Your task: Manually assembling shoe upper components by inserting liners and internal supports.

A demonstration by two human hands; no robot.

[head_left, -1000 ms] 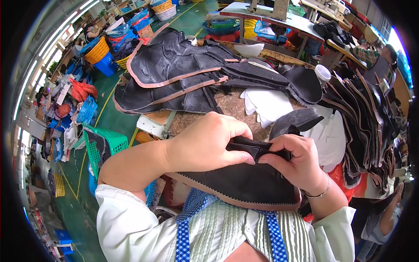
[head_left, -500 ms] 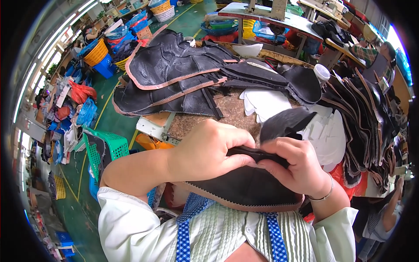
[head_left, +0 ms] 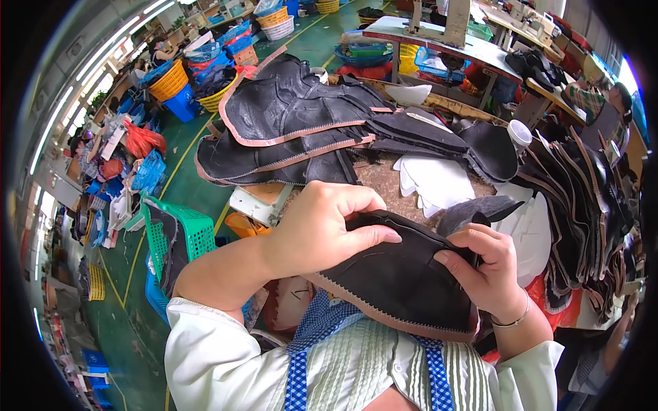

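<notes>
A black leather boot upper [head_left: 404, 277] with a brown zigzag-cut border is stretched between my hands, just in front of my body. My left hand [head_left: 325, 229] grips its upper edge on the left, thumb lying on top. On the right, my right hand [head_left: 483, 264] pinches the same edge between thumb and bent fingers. A folded seam or ridge runs along the edge from one hand to the other. Behind my right hand a dark flap [head_left: 473, 214] rises; whether it belongs to the held piece I cannot tell.
More black boot uppers [head_left: 295, 103] lie piled on the worktable beyond my hands. White cut pieces [head_left: 432, 181] sit near the middle. At the right hang several layered uppers [head_left: 572, 198], by a white cup [head_left: 519, 133]. A green basket [head_left: 195, 233] stands left.
My hands have moved apart along the edge, the right one rightward and slightly down. The boot upper, bunched between them before, now lies more spread out, showing more of its face.
</notes>
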